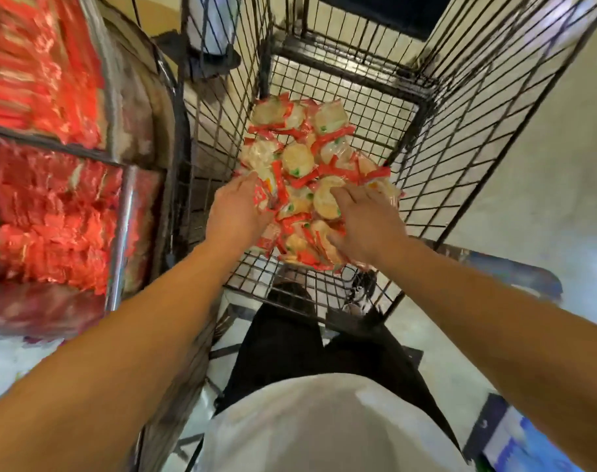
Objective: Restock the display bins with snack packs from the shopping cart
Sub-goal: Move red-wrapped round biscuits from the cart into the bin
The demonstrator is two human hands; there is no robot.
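Down in the shopping cart [457, 107], a dark wire basket seen from above, lies a heap of snack packs [310, 172]: clear wrappers with red-orange ends, each showing a round pale cracker inside. The heap sits on the cart's mesh floor, toward the near end of the basket, with bare grid showing beyond it. Both of the person's 2 bare arms reach into the cart from the near side. The left hand [237, 211] is at the left edge of the heap, its fingers curled round a red-printed pack [263, 195] and pinching it against the palm. The right hand [367, 221] lies on the right part of the heap, fingers spread and bent down over the packs, touching them; whether it has closed on any 1 pack cannot be told. To the left of the cart stand the display bins [120, 185], metal-framed and stacked, already holding blurred masses of red packs. Below the arms show the person's white shirt [324, 427] and dark trousers [290, 342], and pale floor [546, 185] lies to the right of the cart.
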